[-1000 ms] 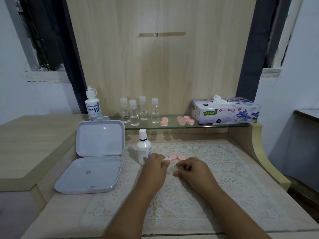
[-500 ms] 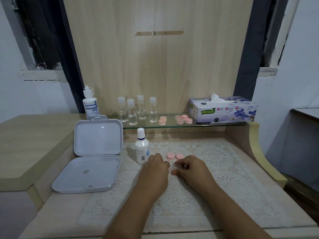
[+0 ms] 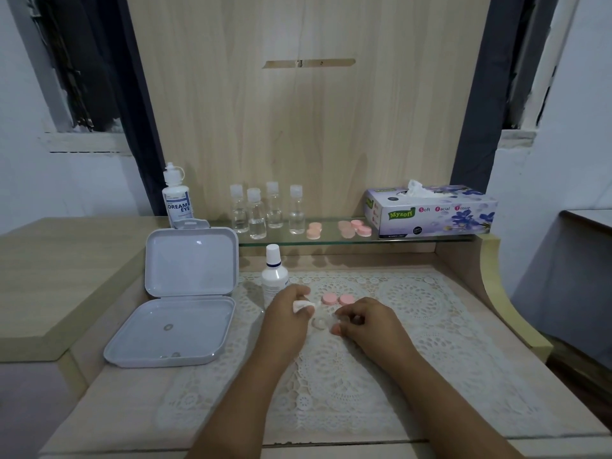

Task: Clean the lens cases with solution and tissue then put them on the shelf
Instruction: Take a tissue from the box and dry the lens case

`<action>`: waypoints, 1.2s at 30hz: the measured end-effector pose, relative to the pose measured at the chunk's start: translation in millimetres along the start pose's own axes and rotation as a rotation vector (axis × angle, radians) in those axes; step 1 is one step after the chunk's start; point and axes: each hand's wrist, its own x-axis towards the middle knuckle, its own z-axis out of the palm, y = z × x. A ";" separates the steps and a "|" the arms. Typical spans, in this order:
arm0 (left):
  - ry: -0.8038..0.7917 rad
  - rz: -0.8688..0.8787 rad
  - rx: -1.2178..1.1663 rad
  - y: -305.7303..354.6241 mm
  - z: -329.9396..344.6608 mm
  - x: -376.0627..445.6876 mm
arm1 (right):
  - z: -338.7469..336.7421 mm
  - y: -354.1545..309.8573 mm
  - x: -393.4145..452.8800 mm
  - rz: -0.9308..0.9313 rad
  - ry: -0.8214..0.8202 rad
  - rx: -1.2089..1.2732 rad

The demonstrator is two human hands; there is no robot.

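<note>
Both hands rest at the centre of the frame on a white lace mat (image 3: pixel 331 376) that covers the worktop (image 3: pixel 126 402). The left hand (image 3: pixel 288 318) has its fingers (image 3: pixel 309 311) pinched narrowly around a small wad of white tissue (image 3: pixel 302 305). The right hand (image 3: pixel 366 321) has its fingers curled inward close to a small clear lens case (image 3: pixel 319 323) lying on the mat between the two hands; whether they grip anything cannot be told.

Two pink caps (image 3: pixel 337 299) lie side by side on the mat just above the hands. A small white solution bottle (image 3: pixel 273 276) stands upright just above and left of the left hand. An open grey hinged box (image 3: pixel 178 299) sits at the left of the frame, its lid raised.

On the glass shelf (image 3: pixel 331 241) above, from left to right: a Dream Eye bottle (image 3: pixel 177 197), four clear vials (image 3: pixel 266 210), several pink lens cases (image 3: pixel 337 228) and a Mysoft tissue box (image 3: pixel 430 212), the last in the upper right part of the shelf.
</note>
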 end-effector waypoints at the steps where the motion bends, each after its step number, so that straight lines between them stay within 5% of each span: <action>1: 0.011 0.030 0.055 -0.1 0.9 -1.1 | -0.2 0.0 -0.2 -0.001 -0.002 0.003; 4: -0.069 0.102 0.360 4.6 3.3 2.9 | 0.4 0.4 -0.6 -0.001 -0.002 0.007; 7: -0.360 0.186 0.787 16.3 0.2 18.8 | 1.3 1.1 -0.3 0.003 0.000 0.006; 10: -0.557 0.199 0.937 36.3 -2.2 27.6 | 1.7 2.4 0.6 0.002 -0.011 -0.004; 14: -0.600 0.123 1.057 55.2 7.3 39.3 | 1.4 2.4 0.5 0.003 -0.016 0.018; 18: -0.572 0.018 1.032 58.6 9.1 41.8 | 0.8 2.4 1.2 -0.002 -0.015 0.041; 26: -0.480 0.075 1.060 63.7 16.9 35.8 | 0.7 1.8 0.1 -0.018 -0.015 0.052; 32: -0.431 -0.129 0.907 53.3 19.0 35.3 | 0.9 0.6 -0.8 -0.027 -0.005 0.041; 36: -0.322 -0.024 0.880 43.9 21.1 28.9 | 0.5 1.1 -0.5 -0.026 0.001 0.029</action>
